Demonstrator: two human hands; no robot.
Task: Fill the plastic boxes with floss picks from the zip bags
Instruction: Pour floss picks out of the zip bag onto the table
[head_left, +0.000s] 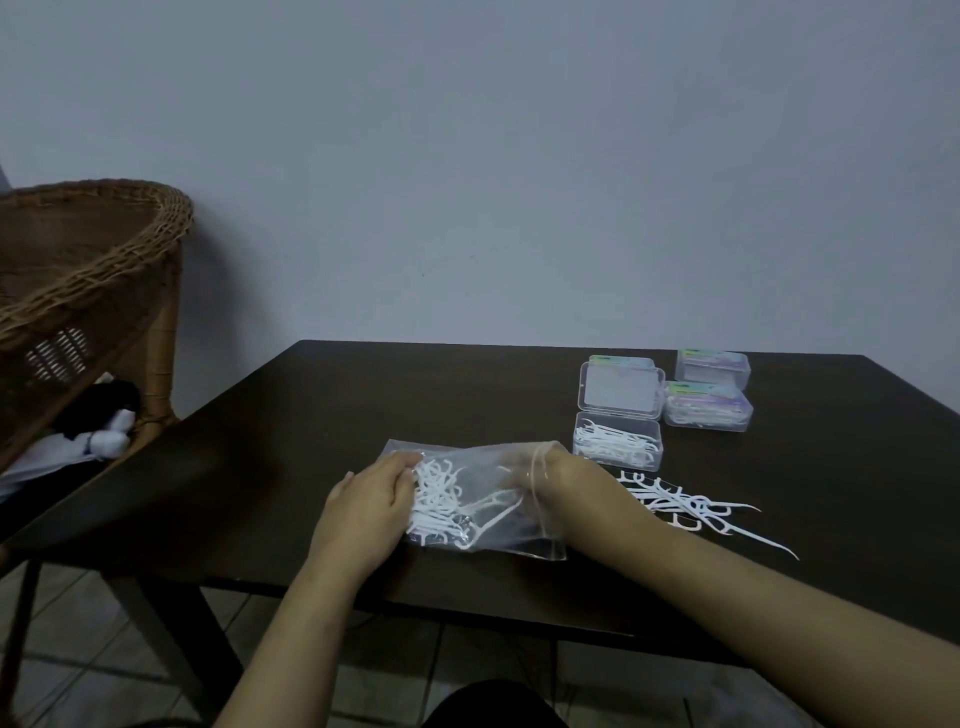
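The left hand (371, 512) lies on the zip bag (480, 499), fingers curled over it, pinning it to the bench (322, 415). The right hand (558, 475) is inside the bag; its grip is hidden by the film. Further right are an open box (617, 444), part filled, and loose picks (691, 506). Tangled picks may snag and scatter on withdrawal.

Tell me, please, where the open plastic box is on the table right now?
In the head view, the open box sits right of centre on the table, just beyond the right hand, with loose floss picks lying nearer the person.
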